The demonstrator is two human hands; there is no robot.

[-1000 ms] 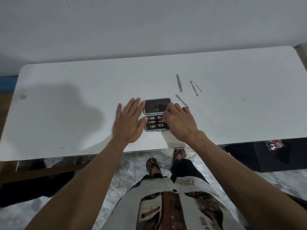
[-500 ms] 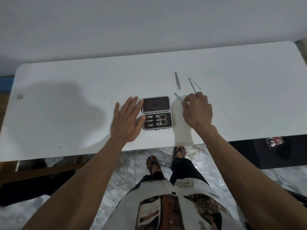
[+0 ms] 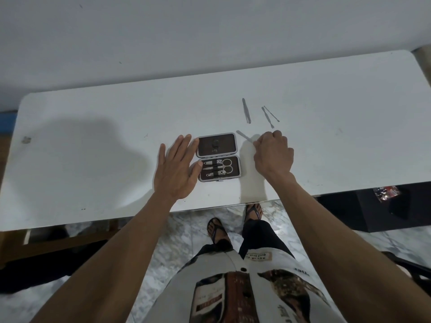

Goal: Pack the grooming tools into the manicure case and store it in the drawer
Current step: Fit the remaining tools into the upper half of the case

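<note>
Pinching a thin tool [image 3: 243,136] beside the open case [image 3: 218,157], the right hand [image 3: 273,156] is curling shut — the left hand [image 3: 176,170] (fingers spread, holding nothing) is lying flat against the case's side.

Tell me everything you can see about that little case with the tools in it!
The manicure case lies open and flat on the white table, near its front edge. It is small and rectangular with rounded corners, a grey rim and a dark brown lining. The far half holds just a small dark clasp or strap. The near half holds shiny metal tools under a dark strap, including scissors with round handles. The left hand rests flat against its left side.
</note>
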